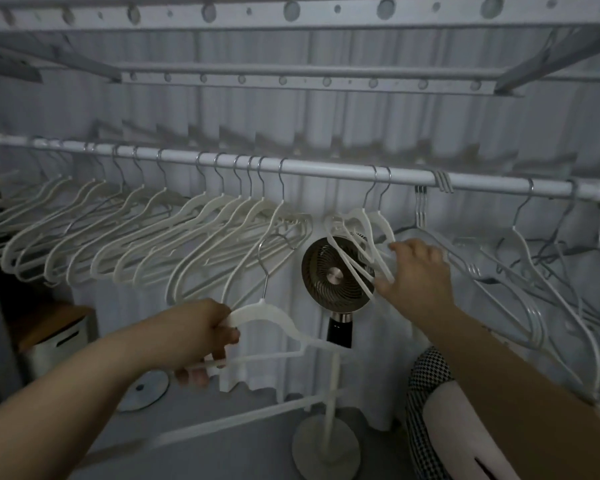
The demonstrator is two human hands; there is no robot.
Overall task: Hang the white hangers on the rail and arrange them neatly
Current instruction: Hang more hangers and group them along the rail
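A white rail (326, 169) runs across the view, sloping down to the right. Several white hangers (146, 230) hang along its left half. My left hand (201, 337) grips one loose white hanger (274, 317) by its shoulder below the rail, its metal hook pointing up and free of the rail. Two more white hangers (364, 220) hang near the rail's middle. My right hand (416, 275) holds their lower arms between fingers and thumb. Thin grey metal hangers (520, 271) crowd the rail's right part.
A round fan (333, 273) on a stand sits behind the hangers, with its base (326, 448) on the floor. Perforated rack bars (291, 10) cross overhead. A box with a wooden top (56, 327) stands at the lower left. A checked cloth (426, 382) lies at the lower right.
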